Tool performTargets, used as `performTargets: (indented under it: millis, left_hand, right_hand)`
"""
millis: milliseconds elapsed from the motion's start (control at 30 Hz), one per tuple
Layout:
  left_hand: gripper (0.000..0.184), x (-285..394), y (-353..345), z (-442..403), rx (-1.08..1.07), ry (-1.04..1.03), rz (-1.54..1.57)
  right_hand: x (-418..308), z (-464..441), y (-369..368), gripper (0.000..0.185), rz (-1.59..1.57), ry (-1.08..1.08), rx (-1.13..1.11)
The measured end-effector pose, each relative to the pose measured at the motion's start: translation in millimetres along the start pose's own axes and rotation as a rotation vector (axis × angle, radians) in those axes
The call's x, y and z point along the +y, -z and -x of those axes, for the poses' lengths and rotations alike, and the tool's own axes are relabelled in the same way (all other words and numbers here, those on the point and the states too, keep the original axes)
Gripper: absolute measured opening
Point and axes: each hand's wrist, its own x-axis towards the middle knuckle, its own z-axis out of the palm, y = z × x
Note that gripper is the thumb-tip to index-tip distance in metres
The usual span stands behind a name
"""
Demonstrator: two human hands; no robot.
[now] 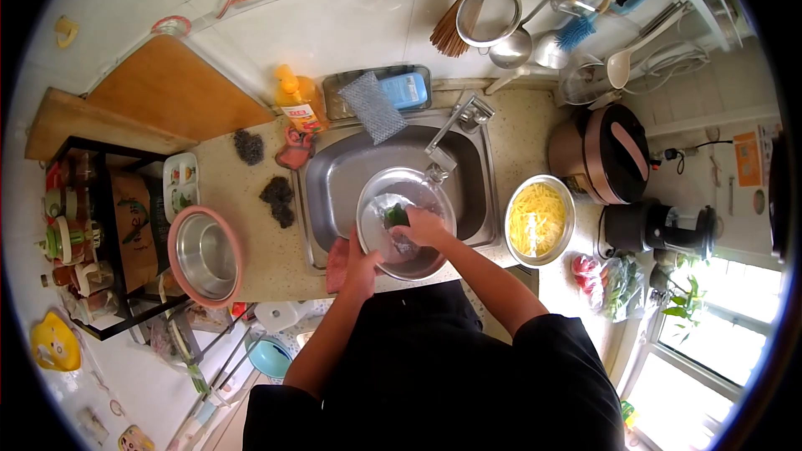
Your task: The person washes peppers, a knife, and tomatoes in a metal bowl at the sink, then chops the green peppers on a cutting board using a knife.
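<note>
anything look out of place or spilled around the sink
I see no clear spill or damage. The grey cloth hangs askew over the front edge of the tray behind the sink, and two dark scourer-like clumps lie loose on the counter.

The basin, greens inside, is over the sink, before the faucet. To the left — a tub, then a rack; to the right — a bowl holding shreds, with a cooker behind and farther right.
</note>
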Motion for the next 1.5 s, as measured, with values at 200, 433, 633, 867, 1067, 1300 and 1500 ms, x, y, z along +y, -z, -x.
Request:
performTargets:
  millis: [200,433,633,867,1067,1300,1500]
  left_hand:
    - [0.092,8.1,-6.6,6.5,0.005,-0.030,-0.214]
    - [0.103,15.0,-1.8,3.1,0.007,0.046,-0.225]
    - [0.101,-6.0,35.9,-20.6,-0.034,-0.016,-0.226]
    - [0.101,-1.9,38.0,-22.3,-0.083,-0.087,0.078]
    - [0.102,42.7,7.9,6.5,-0.041,-0.132,-0.202]
    - [0.103,27.6,1.3,5.3,0.040,-0.284,-0.441]
    - [0.098,14.4,-2.6,13.6,0.191,-0.591,-0.906]
  right_hand:
    - [4.3,-8.4,-2.9,0.037,0.386,-0.054,0.212]
    - [21.1,-13.3,15.4,0.032,0.331,-0.117,0.244]
    - [53.5,-0.6,38.0,0.051,0.068,-0.244,0.299]
    - [72.3,-13.0,23.0,0.057,-0.332,-0.350,0.305]
    - [87.6,-39.6,-7.5,0.066,-0.202,-0.458,0.056]
    - [80.2,-61.3,-60.9,0.058,-0.213,-0.243,0.051]
    - [63.1,-64.7,-63.5,0.063,-0.728,-0.307,-0.067]
